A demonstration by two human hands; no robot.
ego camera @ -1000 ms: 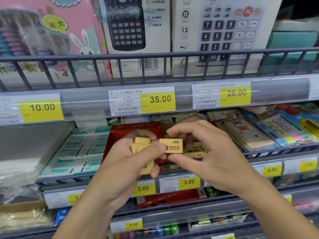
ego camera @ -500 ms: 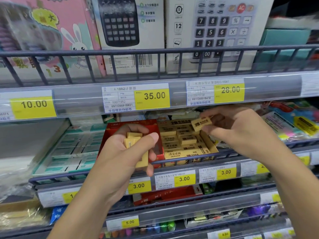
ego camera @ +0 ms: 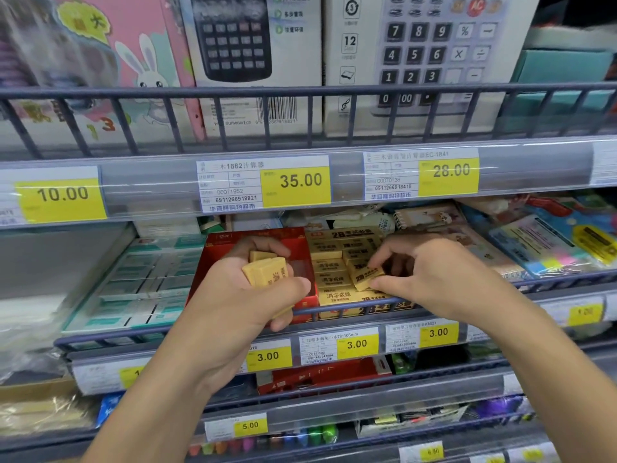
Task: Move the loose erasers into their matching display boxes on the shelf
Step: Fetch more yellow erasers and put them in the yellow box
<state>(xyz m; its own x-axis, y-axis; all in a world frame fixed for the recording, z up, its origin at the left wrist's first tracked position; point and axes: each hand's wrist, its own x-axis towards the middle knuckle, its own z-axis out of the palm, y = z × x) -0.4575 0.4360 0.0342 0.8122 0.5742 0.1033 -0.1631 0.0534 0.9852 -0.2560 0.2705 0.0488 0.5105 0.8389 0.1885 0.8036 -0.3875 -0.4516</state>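
the left hand [ego camera: 240, 295] is curled around a small stack of yellow erasers [ego camera: 267, 270], thumb across the front and fingers wrapped behind, holding them in front of the red display box [ego camera: 217, 259] on the middle shelf. the right hand [ego camera: 434, 279] reaches over the yellow display box [ego camera: 334, 297] just beside the red one, its thumb and fingertips pinching a single yellow eraser [ego camera: 365, 277] printed "2b". that eraser sits tilted, its lower end touching the erasers already packed in rows inside the yellow box. whether it rests fully among them cannot be told. the red box shows a bare stretch of floor between the left hand and the wall it shares with the yellow box.

both boxes stand behind the shelf's front rail [ego camera: 337, 309], a dark bar running under both wrists. below the rail, yellow price labels read 3.00 [ego camera: 356, 345]. to the left of the red box lie flat teal and white packs [ego camera: 140, 282]; to the right are notebooks and a sleeve of coloured sticky tabs [ego camera: 561, 259]. on the shelf above, two calculator boxes [ego camera: 253, 61] stand behind a barred fence beside a pink box with a rabbit drawing [ego camera: 100, 61], with labels 10.00, 35.00 [ego camera: 300, 180] and 28.00 under them
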